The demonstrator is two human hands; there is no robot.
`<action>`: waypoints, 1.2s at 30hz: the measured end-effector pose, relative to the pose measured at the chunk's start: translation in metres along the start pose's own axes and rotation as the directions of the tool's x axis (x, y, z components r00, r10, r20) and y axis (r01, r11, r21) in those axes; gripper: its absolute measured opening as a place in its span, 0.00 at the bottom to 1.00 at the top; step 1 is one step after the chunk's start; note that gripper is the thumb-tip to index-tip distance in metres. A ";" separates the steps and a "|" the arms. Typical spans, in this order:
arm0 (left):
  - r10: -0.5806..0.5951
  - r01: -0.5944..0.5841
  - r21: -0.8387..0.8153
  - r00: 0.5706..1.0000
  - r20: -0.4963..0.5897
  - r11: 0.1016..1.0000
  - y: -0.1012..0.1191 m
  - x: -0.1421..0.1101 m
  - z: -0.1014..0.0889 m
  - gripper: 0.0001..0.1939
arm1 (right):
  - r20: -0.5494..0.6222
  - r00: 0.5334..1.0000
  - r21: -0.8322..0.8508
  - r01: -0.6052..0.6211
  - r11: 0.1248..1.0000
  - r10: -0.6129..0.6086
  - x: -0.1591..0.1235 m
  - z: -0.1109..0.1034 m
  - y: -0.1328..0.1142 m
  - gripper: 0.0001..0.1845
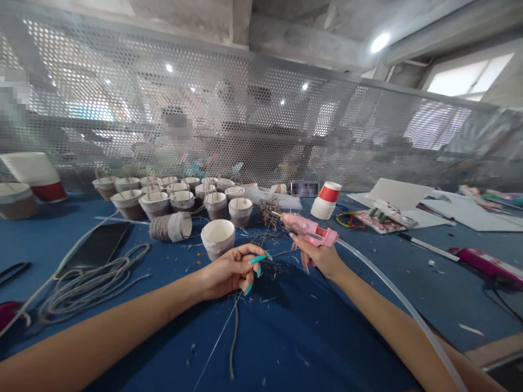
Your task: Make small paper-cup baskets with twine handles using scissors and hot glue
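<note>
Left hand [231,270]: yours, closed in a pinch on grey cord [233,348], centre of frame. Right hand [321,258]: yours, wrapped around a pink glue gun [302,224], right of centre.

Hazards, as judged: nozzle [277,214] could snag the cord tangle [268,206] near it, if you swing toward upper left; your left knuckles could tip the white cup [218,235], just beyond, if raised carelessly; the translucent glue stick [384,276], trailing lower right, could tug the gun askew.

Room: widest on blue tabletop [294,348], lower centre, among scraps. Edge: pale border [496,347], lower right.
</note>
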State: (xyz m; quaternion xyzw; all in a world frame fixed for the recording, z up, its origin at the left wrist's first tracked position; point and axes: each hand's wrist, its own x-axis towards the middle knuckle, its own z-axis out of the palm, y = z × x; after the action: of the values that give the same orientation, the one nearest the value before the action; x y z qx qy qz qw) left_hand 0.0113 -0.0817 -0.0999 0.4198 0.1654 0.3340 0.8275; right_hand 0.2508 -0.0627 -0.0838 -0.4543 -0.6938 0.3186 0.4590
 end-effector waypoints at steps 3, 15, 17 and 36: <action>0.003 -0.003 0.001 1.000 0.000 1.000 0.000 0.000 0.000 0.15 | 0.012 1.000 -0.001 0.015 1.000 -0.015 -0.002 0.001 -0.004 0.16; 0.021 -0.020 0.014 0.999 -0.025 1.000 0.000 0.000 0.000 0.20 | -0.010 1.000 -0.017 0.020 1.000 -0.020 -0.003 0.004 -0.001 0.11; 0.011 -0.011 0.011 0.999 -0.038 1.000 0.000 0.000 -0.001 0.20 | -0.015 1.000 -0.026 0.018 1.000 -0.018 -0.003 0.003 -0.001 0.11; -0.008 0.007 -0.006 0.999 -0.049 1.000 -0.001 -0.001 -0.002 0.22 | -0.008 0.996 -0.047 0.088 0.995 -0.089 -0.001 -0.001 0.002 0.20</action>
State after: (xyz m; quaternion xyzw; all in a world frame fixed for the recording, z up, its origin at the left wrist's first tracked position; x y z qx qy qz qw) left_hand 0.0099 -0.0814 -0.1014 0.4084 0.1865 0.3417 0.8257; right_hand 0.2522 -0.0627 -0.0852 -0.4352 -0.7182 0.2796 0.4654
